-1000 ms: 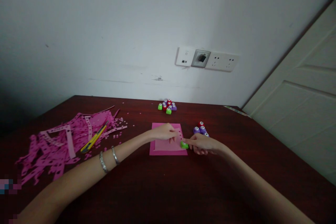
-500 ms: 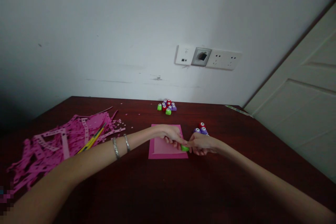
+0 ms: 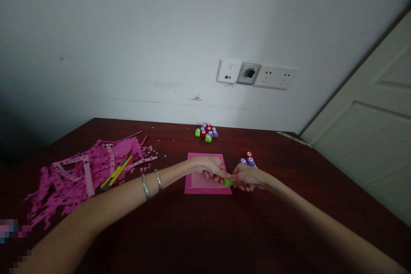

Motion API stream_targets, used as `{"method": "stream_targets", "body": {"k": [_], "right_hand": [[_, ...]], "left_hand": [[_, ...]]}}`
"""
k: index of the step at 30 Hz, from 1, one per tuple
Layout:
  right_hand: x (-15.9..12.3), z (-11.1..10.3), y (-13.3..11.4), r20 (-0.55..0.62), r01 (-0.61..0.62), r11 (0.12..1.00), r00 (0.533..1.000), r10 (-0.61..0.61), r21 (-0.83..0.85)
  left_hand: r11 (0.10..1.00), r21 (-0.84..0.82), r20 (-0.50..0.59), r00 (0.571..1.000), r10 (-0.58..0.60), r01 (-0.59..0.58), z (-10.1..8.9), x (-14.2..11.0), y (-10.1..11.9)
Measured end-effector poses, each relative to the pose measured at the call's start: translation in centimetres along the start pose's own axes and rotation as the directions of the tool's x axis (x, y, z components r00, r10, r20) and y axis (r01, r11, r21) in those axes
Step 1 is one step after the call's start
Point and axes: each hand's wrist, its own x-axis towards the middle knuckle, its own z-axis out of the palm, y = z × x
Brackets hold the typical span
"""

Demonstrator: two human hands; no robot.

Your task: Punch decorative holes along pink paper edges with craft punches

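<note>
A pink paper sheet (image 3: 202, 184) lies flat on the dark red table (image 3: 205, 231). A small green punch (image 3: 228, 183) sits at the sheet's right edge. My left hand (image 3: 210, 167) rests curled on the sheet, its fingertips pressing on the green punch. My right hand (image 3: 248, 177) is closed round the punch from the right, and both hands meet over it. Two bangles circle my left wrist.
A few red and purple punches (image 3: 247, 159) sit just behind my right hand. A cluster of several coloured punches (image 3: 206, 132) lies near the wall. Pink paper scraps (image 3: 77, 171) and a yellow utility knife (image 3: 117, 170) cover the table's left. A door (image 3: 369, 137) stands at right.
My left hand slid right across the pink sheet until its fingertips joined my right hand on the green punch, which shifted slightly toward the sheet's lower right edge.
</note>
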Motion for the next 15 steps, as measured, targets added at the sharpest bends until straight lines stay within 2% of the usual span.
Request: {"method": "stream_targets", "body": {"k": [4,6,8,11,13,15], "right_hand": [[-0.4,0.1,-0.2,-0.054,0.033,0.999,0.998,-0.035,-0.038],[-0.6,0.3,-0.3,-0.104,0.060,0.996,0.992,-0.066,-0.066],[-0.7,0.8,-0.2,-0.186,0.070,0.992,0.979,-0.088,-0.104],[-1.0,1.4,0.0,-0.332,0.059,0.985,0.937,-0.110,-0.161],[-1.3,1.4,0.1,-0.409,0.071,0.975,0.899,-0.155,-0.213],[-1.6,1.0,0.2,-0.433,0.130,0.954,0.869,-0.240,-0.269]], "left_hand": [[0.984,0.156,-0.188,0.975,0.116,-0.087,0.5,-0.5,-0.2],[0.951,0.254,-0.283,0.927,0.246,-0.175,0.6,-1.0,-0.4],[0.900,0.350,-0.342,0.858,0.383,-0.262,0.3,-1.8,-0.6],[0.815,0.512,-0.376,0.783,0.496,-0.271,-0.5,-3.3,-1.4],[0.780,0.586,-0.382,0.774,0.505,-0.219,-1.1,-3.9,-2.2],[0.771,0.610,-0.372,0.793,0.482,-0.183,-1.5,-4.2,-3.1]]}}
